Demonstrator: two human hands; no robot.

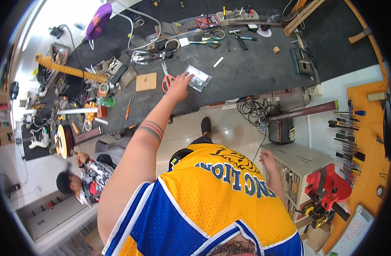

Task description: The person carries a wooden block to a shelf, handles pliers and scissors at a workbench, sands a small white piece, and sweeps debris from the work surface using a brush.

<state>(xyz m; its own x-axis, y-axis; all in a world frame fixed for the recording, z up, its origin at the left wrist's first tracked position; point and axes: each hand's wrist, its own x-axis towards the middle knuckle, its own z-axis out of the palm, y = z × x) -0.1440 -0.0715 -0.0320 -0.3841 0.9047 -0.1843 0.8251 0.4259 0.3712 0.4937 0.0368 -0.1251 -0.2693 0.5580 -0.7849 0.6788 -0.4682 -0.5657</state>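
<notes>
My left hand (178, 86) reaches over the dark workbench (231, 74), its bent fingertips gripping the left part of a small clear plastic bag (199, 81) with silvery contents. Orange-handled scissors (167, 82) lie just left of that hand, blades pointing away from me. A tan square board (146, 82) is left of the scissors, and a white strip (218, 62) lies beyond the bag. My right hand (266, 158) hangs below the bench beside my body, fingers loosely bent and apart, holding nothing visible.
A cluster of tools (182, 36) lines the bench's back, with a vise (301, 62) at right. A co-worker (88, 181) at lower left holds an acoustic guitar (63, 141). Coiled cables (253, 111), a cabinet (289, 160) and a tool board (360, 106) are on my right.
</notes>
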